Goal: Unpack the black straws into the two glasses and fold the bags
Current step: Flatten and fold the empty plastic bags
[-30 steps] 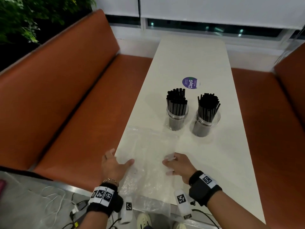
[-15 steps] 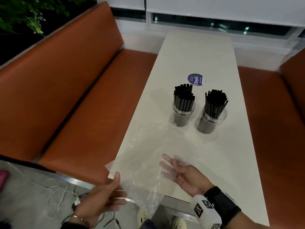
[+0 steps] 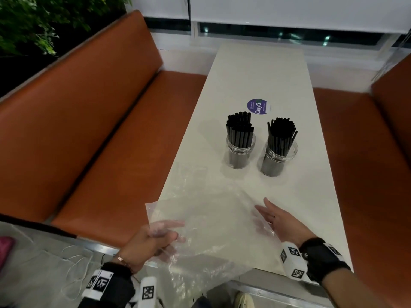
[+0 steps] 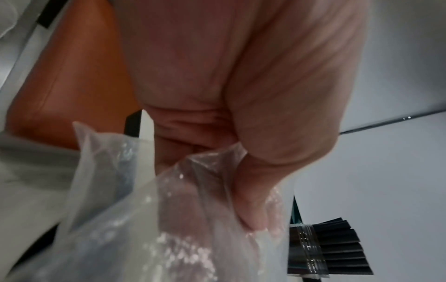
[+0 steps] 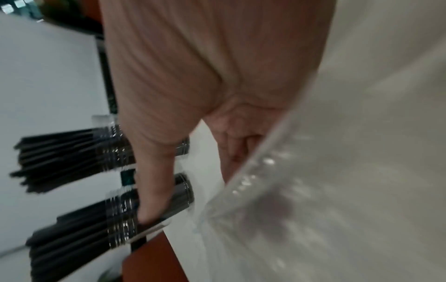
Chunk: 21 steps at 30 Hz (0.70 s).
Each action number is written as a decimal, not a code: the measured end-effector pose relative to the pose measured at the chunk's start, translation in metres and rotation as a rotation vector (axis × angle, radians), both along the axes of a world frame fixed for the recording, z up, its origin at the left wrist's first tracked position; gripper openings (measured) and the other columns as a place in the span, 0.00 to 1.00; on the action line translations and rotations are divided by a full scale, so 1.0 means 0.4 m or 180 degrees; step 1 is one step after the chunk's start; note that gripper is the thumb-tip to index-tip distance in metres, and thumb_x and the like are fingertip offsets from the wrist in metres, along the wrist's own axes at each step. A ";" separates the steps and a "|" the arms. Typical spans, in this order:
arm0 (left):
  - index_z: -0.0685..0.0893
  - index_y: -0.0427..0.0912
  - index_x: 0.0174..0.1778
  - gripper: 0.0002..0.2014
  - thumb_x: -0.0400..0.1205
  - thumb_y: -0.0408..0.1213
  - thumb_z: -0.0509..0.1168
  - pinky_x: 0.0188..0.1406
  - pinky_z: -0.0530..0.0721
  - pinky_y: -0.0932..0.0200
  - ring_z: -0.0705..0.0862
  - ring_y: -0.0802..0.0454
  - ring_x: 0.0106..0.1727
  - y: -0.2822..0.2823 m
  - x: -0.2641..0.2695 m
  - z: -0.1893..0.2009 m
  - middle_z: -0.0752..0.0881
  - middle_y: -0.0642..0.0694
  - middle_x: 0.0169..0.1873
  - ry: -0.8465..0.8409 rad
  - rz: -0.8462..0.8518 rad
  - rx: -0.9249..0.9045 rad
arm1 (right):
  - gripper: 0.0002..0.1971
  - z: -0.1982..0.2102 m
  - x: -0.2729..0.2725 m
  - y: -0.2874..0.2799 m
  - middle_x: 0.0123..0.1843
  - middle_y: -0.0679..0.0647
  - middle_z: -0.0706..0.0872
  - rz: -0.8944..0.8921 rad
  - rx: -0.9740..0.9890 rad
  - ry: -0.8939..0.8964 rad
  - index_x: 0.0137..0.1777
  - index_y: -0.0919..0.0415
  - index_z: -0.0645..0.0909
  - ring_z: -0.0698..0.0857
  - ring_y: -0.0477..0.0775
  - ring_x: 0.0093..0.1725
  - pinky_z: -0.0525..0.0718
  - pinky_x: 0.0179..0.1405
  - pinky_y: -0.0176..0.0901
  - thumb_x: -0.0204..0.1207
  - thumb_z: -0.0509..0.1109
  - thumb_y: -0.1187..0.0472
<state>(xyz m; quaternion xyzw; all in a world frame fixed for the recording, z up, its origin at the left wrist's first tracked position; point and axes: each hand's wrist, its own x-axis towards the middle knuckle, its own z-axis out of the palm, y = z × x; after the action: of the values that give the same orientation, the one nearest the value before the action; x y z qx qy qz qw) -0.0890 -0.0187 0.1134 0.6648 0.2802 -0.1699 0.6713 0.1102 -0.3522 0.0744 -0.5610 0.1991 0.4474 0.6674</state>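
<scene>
Head view: I am folding a clear bag (image 3: pixel 206 221) at the table's (image 3: pixel 311 196) 6 o'clock edge, straws already standing in both glasses.
I am pinching crinkly, glossy film in my left hand (image 3: pixel 146 243), thumb on top; my right hand (image 3: pixel 282 223), fingers straight and loosely spread, is supporting the limp sheet's other edge, best kept taut and square. Black straws (image 3: pixel 240 130) are filling two ribbed glasses (image 3: pixel 279 161) at 12 o'clock.

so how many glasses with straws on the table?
2. Left glass and right glass stand side by side mid-table, beyond the plastic bag. None look hidden.
</scene>
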 end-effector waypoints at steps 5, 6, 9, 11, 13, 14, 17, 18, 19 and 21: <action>0.89 0.50 0.67 0.18 0.83 0.32 0.77 0.28 0.89 0.61 0.96 0.47 0.39 0.019 0.050 -0.001 0.97 0.40 0.54 0.0098 0.0113 0.0204 | 0.20 0.017 0.025 -0.017 0.44 0.53 0.93 0.1260 -0.0510 -0.0692 0.70 0.65 0.88 0.90 0.52 0.38 0.92 0.43 0.47 0.79 0.82 0.64; 0.89 0.49 0.67 0.21 0.79 0.31 0.79 0.30 0.90 0.62 0.96 0.46 0.41 0.022 0.055 -0.002 0.98 0.40 0.53 0.0101 0.0153 0.0189 | 0.19 0.021 0.032 -0.023 0.46 0.55 0.94 0.1293 -0.0459 -0.0736 0.70 0.65 0.88 0.91 0.54 0.39 0.93 0.44 0.48 0.80 0.81 0.66; 0.89 0.48 0.67 0.25 0.74 0.27 0.80 0.44 0.94 0.58 0.98 0.42 0.51 0.042 0.063 -0.015 0.97 0.40 0.54 0.0067 0.0134 0.0164 | 0.19 0.039 0.055 -0.043 0.59 0.63 0.96 0.1375 -0.0290 -0.0762 0.71 0.64 0.85 0.94 0.62 0.49 0.95 0.49 0.53 0.81 0.79 0.68; 0.93 0.44 0.63 0.21 0.77 0.20 0.78 0.45 0.94 0.61 0.98 0.47 0.49 0.053 0.063 -0.026 0.97 0.41 0.55 -0.0054 0.0190 0.0276 | 0.16 0.053 0.066 -0.056 0.62 0.65 0.95 0.1375 -0.0272 -0.0786 0.70 0.65 0.84 0.94 0.68 0.54 0.95 0.50 0.54 0.83 0.76 0.70; 0.96 0.39 0.57 0.16 0.78 0.17 0.76 0.42 0.93 0.62 0.96 0.52 0.42 0.059 0.065 -0.029 0.98 0.42 0.52 -0.0223 0.0215 0.0465 | 0.12 0.071 0.072 -0.059 0.63 0.67 0.95 0.1376 -0.0285 -0.0801 0.67 0.68 0.84 0.94 0.74 0.57 0.96 0.50 0.53 0.85 0.74 0.72; 0.97 0.38 0.54 0.15 0.79 0.16 0.75 0.43 0.92 0.62 0.94 0.56 0.39 0.061 0.067 -0.026 0.98 0.43 0.49 -0.0311 0.0234 0.0522 | 0.10 0.079 0.074 -0.058 0.62 0.68 0.94 0.1412 -0.0291 -0.0813 0.64 0.68 0.85 0.94 0.76 0.59 0.96 0.49 0.53 0.85 0.73 0.72; 0.98 0.34 0.42 0.14 0.79 0.12 0.72 0.49 0.91 0.70 0.95 0.65 0.49 0.070 0.074 -0.005 0.98 0.53 0.47 -0.0532 0.0145 0.0579 | 0.08 0.082 0.087 -0.053 0.61 0.71 0.94 0.1438 -0.0368 -0.0838 0.62 0.72 0.85 0.92 0.80 0.61 0.97 0.49 0.52 0.84 0.73 0.73; 0.97 0.32 0.38 0.15 0.79 0.11 0.71 0.54 0.91 0.70 0.95 0.60 0.56 0.076 0.075 -0.001 0.98 0.52 0.53 -0.0615 0.0069 0.0584 | 0.10 0.079 0.092 -0.052 0.61 0.72 0.94 0.1448 -0.0350 -0.0845 0.64 0.74 0.84 0.93 0.79 0.59 0.97 0.49 0.53 0.85 0.71 0.74; 0.97 0.30 0.35 0.17 0.80 0.09 0.69 0.59 0.91 0.67 0.94 0.55 0.62 0.084 0.076 -0.002 0.97 0.50 0.59 -0.0718 0.0042 0.0576 | 0.10 0.080 0.095 -0.049 0.61 0.73 0.94 0.1476 -0.0336 -0.0859 0.65 0.75 0.83 0.94 0.78 0.58 0.97 0.49 0.53 0.87 0.68 0.76; 0.97 0.30 0.37 0.19 0.81 0.07 0.66 0.66 0.90 0.60 0.92 0.51 0.68 0.094 0.073 0.001 0.94 0.51 0.65 -0.0840 0.0112 0.0459 | 0.09 0.077 0.100 -0.044 0.60 0.76 0.93 0.1461 -0.0319 -0.0896 0.52 0.72 0.87 0.94 0.77 0.56 0.97 0.51 0.54 0.86 0.64 0.79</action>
<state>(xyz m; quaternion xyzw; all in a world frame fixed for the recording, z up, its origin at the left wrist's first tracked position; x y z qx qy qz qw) -0.0597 0.0187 0.1137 0.7229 0.2127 -0.0487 0.6556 0.1501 -0.3696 0.1054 -0.6804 -0.0060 0.4942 0.5411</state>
